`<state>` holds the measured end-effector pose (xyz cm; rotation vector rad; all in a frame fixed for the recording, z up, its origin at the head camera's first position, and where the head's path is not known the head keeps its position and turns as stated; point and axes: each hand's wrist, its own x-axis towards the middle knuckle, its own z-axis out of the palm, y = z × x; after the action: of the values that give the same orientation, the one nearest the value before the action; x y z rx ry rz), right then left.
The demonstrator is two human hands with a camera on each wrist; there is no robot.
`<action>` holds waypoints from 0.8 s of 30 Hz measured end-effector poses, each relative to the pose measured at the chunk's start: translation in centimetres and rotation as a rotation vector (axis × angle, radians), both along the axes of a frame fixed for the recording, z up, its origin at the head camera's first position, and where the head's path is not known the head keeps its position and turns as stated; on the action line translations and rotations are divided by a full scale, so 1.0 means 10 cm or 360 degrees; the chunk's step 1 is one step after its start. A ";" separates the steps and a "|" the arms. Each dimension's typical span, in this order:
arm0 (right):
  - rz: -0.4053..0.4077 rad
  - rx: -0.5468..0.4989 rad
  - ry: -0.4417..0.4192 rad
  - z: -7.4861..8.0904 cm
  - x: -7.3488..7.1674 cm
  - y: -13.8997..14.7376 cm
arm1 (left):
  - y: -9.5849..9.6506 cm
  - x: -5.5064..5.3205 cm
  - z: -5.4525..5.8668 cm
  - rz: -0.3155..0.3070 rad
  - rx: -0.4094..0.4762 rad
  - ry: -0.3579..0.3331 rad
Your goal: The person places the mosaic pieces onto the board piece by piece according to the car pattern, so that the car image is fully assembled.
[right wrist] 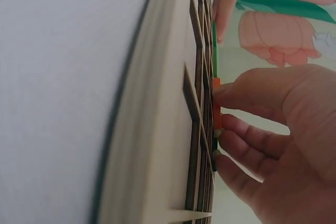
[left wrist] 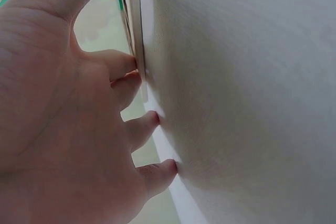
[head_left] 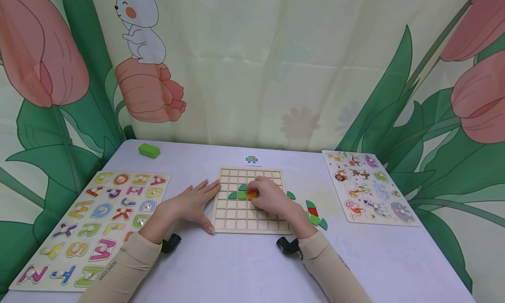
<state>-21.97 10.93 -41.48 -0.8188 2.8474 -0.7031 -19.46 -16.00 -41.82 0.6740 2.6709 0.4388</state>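
A wooden grid board [head_left: 232, 225] lies mid-table. My left hand [head_left: 190, 203] is spread along its left side, thumb by the near corner; the left wrist view shows fingertips [left wrist: 131, 64] right at the board's edge. On the grid, green tiles [head_left: 241, 195], square and curved-edged, sit together left of an orange tile [head_left: 250, 196]. My right hand [head_left: 272, 197] reaches over the board and pinches this orange tile [right wrist: 217, 85], thumb and fingers down at the grid surface. The right hand covers some cells behind it.
Loose green and red tiles [head_left: 312, 211] lie right of the board. Behind it is a small pattern card [head_left: 251, 158]. A letter puzzle [head_left: 88, 215] lies at left, an animal puzzle [head_left: 368, 189] at right, a green block [head_left: 149, 151] at the back left.
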 end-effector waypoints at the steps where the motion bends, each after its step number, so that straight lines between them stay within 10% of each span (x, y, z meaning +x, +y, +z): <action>1: -0.0001 0.0000 0.0008 0.00 0.00 0.00 | 0.00 0.00 0.00 -0.0001 -0.0001 -0.0001; 24: -0.0080 -0.0048 -0.0015 0.04 0.02 0.22 | 0.00 0.00 0.00 0.0020 -0.0028 -0.0001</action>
<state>-21.72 13.11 -41.11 -0.7489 2.8650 -0.7560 -19.43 -15.97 -41.80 0.6519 2.6765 0.4186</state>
